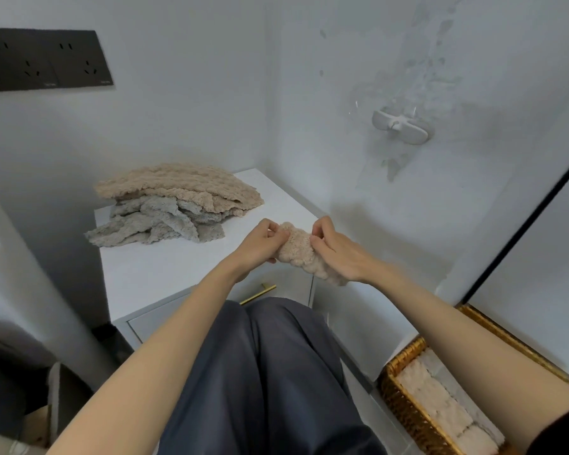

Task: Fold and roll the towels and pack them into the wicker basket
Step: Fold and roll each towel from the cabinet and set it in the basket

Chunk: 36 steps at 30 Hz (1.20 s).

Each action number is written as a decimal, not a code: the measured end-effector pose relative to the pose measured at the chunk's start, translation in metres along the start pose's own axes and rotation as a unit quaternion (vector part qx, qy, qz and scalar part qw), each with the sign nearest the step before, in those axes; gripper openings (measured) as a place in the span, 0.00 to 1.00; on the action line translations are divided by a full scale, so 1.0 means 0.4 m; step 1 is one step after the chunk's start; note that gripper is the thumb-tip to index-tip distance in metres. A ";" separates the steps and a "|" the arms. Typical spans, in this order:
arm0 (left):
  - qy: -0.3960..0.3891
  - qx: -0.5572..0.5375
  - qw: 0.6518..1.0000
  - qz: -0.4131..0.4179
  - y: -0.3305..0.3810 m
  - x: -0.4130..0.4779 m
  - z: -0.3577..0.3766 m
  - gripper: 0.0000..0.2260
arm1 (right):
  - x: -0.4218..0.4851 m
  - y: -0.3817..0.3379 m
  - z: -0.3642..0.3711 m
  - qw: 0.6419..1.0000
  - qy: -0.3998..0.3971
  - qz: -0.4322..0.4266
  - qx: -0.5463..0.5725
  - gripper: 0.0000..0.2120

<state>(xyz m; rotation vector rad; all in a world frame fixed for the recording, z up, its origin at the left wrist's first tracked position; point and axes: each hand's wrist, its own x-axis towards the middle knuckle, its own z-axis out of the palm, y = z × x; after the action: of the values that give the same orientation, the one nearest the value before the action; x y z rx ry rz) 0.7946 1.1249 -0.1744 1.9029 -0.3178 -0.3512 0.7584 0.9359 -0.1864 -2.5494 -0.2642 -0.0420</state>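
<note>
Shows fingers (pixel 278 233) of left hand (pixel 260 243) and of right hand (pixel 339 252) curled onto opposite ends of a beige towel (pixel 298 249), pinching it into a short, part-wound roll. Holds that roll in the air over the near right corner of the tabletop (pixel 165 267), with a loose tail hanging below the right palm. Looks light, thick-piled and limp, with no stiffness of its own; likely to spring open on release. Best gripped across the full width and over the free edge, not by the ends alone. Carries no evident risk of slipping or breaking. Leaves a pile (pixel 174 198) of unfolded beige and grey towels at the far left of the tabletop, well apart from both hands. Sets the basket (pixel 404 405) on the floor at lower right, under the right forearm, already holding a row of pale rolls (pixel 437 399).
</note>
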 end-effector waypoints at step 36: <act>-0.235 0.100 0.967 0.001 -0.170 -0.019 0.687 0.10 | -0.681 0.560 0.173 0.855 0.256 0.393 0.219 0.09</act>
<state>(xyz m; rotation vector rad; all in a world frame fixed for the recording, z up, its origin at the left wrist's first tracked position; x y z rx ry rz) 0.6840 0.9159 -0.3299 1.9997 -0.6923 -0.7972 0.5340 0.7417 -0.3890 -1.9185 0.8769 -0.3009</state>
